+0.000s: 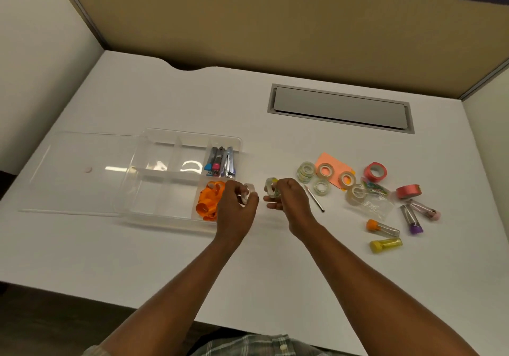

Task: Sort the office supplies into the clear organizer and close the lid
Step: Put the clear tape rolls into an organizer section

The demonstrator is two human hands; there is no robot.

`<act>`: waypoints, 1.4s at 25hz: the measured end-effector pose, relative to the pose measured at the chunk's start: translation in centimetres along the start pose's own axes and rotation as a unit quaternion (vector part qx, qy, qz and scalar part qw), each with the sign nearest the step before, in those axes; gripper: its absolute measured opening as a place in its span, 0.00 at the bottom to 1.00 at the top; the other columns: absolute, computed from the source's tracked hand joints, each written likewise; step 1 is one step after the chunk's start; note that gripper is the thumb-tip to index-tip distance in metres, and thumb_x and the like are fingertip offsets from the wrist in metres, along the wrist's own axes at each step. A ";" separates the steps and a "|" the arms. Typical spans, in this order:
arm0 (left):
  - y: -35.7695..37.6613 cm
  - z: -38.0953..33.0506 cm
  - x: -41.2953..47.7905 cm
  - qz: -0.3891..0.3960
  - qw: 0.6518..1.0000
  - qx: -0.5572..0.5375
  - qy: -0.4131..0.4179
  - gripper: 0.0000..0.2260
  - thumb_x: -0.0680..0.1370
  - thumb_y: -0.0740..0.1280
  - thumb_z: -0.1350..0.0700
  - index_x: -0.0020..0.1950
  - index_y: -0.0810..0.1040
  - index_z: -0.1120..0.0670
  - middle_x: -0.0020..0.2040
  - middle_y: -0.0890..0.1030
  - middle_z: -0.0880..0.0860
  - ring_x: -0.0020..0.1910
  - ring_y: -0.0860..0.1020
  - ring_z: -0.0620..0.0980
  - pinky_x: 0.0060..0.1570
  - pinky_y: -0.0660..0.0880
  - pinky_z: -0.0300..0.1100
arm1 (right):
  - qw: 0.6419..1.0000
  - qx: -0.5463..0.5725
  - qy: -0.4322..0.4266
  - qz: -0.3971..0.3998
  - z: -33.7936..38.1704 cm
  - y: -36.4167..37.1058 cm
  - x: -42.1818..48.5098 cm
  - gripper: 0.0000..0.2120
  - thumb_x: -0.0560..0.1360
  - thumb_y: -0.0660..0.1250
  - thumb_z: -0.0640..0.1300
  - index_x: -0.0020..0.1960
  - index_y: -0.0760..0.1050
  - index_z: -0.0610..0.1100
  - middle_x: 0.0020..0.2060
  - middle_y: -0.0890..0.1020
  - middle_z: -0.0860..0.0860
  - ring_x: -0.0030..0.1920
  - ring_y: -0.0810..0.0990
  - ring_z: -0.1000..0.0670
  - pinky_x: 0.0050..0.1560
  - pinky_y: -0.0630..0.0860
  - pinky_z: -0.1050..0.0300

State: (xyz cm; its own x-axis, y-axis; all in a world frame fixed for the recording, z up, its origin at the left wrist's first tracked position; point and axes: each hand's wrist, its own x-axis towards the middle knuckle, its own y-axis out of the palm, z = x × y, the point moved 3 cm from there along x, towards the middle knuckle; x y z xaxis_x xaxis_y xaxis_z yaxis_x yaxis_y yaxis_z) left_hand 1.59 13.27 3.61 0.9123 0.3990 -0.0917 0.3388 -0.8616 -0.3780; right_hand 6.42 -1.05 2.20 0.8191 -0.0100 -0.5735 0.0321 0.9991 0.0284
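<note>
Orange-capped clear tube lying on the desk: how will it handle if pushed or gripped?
The orange-capped clear tube is round and lies on its side, so a sideways push probably rolls it. Smooth clear wall: likely slippery. Looks small, probably light.

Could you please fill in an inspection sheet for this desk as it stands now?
Surface: white desk, with a grey hatch set in it.
Job's things: clear organizer open, lid flat at its left; metal tools in far-right compartment, orange items in near-right one.
Clutter: loose tape rolls, orange note, pencil, capped tubes, right of the hands.
Grippers: left hand holds a small clear roll; right hand holds a second roll.
Cables: nothing seen.
Surroundings: tan partition panels.
</note>
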 end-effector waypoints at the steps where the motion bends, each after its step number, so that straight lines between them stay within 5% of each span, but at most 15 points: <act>1: -1.5 0.0 0.5 -0.018 1.000 -0.003 0.000 0.09 0.75 0.70 0.57 0.51 0.72 0.53 0.42 0.77 0.48 0.40 0.76 0.44 0.39 0.72 0.35 | 1.000 -0.021 -0.011 0.008 0.3 1.5 -0.1 0.17 0.70 0.67 0.53 0.53 0.76 0.43 0.50 0.85 0.43 0.45 0.87 0.46 0.41 0.82 0.54; 5: -7.6 1.9 2.5 -0.078 0.994 0.062 0.045 0.22 0.74 0.72 0.57 0.66 0.71 0.54 0.57 0.77 0.50 0.54 0.76 0.46 0.52 0.75 0.37 | 0.959 -0.231 -0.154 0.063 1.5 7.7 -0.6 0.17 0.74 0.72 0.52 0.62 0.75 0.53 0.53 0.82 0.53 0.47 0.81 0.53 0.46 0.79 0.57; 11: -13.2 7.3 4.1 -0.064 0.940 0.328 0.071 0.26 0.71 0.74 0.57 0.68 0.74 0.60 0.56 0.78 0.60 0.54 0.77 0.59 0.51 0.75 0.52 | 0.766 -0.505 -0.370 0.142 1.2 17.0 -0.6 0.25 0.73 0.73 0.45 0.69 0.73 0.46 0.65 0.78 0.48 0.64 0.75 0.45 0.63 0.73 0.50; 14: -14.1 9.0 4.4 -0.043 0.906 0.417 0.063 0.34 0.70 0.74 0.53 0.74 0.67 0.57 0.56 0.80 0.57 0.57 0.76 0.58 0.55 0.70 0.52 | 0.678 -0.596 -0.405 0.147 0.1 19.7 0.3 0.26 0.74 0.71 0.43 0.71 0.72 0.46 0.66 0.78 0.48 0.61 0.76 0.42 0.60 0.73 0.47; 19: -14.3 9.4 5.3 -0.032 0.862 0.501 0.065 0.46 0.68 0.77 0.47 0.79 0.57 0.55 0.54 0.82 0.55 0.60 0.75 0.58 0.57 0.67 0.55 | 0.609 -0.675 -0.388 0.149 -1.5 21.4 1.8 0.26 0.75 0.71 0.42 0.71 0.70 0.48 0.63 0.81 0.47 0.61 0.75 0.41 0.59 0.71 0.43; 26: -13.8 9.8 6.8 0.070 0.853 0.518 0.005 0.45 0.73 0.69 0.39 0.80 0.46 0.51 0.67 0.75 0.51 0.69 0.68 0.57 0.66 0.59 0.58 | 0.623 -0.671 -0.365 0.168 -1.2 21.6 2.1 0.26 0.75 0.70 0.44 0.72 0.70 0.47 0.65 0.79 0.46 0.64 0.73 0.41 0.63 0.71 0.44; 31: -13.5 7.8 6.3 0.005 0.892 0.448 0.054 0.30 0.75 0.67 0.46 0.76 0.64 0.52 0.65 0.75 0.56 0.66 0.71 0.57 0.64 0.63 0.55 | 0.706 -0.581 -0.383 0.131 0.5 19.0 0.5 0.18 0.75 0.69 0.50 0.63 0.76 0.46 0.57 0.80 0.47 0.59 0.76 0.43 0.57 0.74 0.48; 35: -11.3 5.1 5.9 -0.033 0.919 0.368 0.141 0.20 0.73 0.69 0.50 0.63 0.76 0.55 0.55 0.77 0.55 0.55 0.75 0.56 0.55 0.68 0.51 | 0.751 -0.540 -0.376 0.061 1.4 14.6 -0.2 0.12 0.75 0.68 0.51 0.54 0.76 0.46 0.49 0.79 0.49 0.51 0.75 0.46 0.47 0.73 0.52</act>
State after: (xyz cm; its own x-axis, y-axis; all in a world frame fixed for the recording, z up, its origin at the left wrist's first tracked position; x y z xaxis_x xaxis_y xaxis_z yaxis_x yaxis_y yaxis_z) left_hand 1.93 26.96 2.62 0.9536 0.2567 0.1574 0.2439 -0.3521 -0.9036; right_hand 7.49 13.46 3.85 0.8833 0.4685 0.0161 -0.2189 0.4426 -0.8696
